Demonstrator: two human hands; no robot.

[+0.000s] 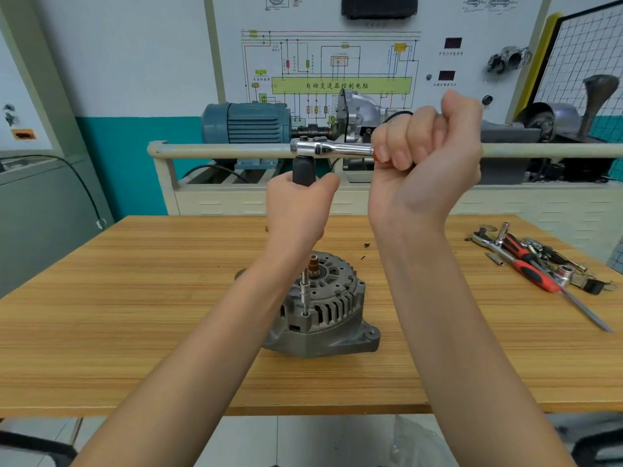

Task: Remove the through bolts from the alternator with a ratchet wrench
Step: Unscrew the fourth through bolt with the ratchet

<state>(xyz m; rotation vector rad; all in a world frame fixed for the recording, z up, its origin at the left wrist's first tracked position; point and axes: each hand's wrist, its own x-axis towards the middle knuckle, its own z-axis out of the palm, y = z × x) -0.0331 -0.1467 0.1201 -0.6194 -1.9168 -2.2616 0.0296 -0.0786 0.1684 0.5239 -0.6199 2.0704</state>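
The alternator (320,305), heavy-looking cast metal, is sitting on the surface (135,315) while the left hand (298,203) is gripping the long extension's black collar (303,170) and the right hand (424,156) is clenching the stiff steel ratchet wrench (332,149) by its handle end.
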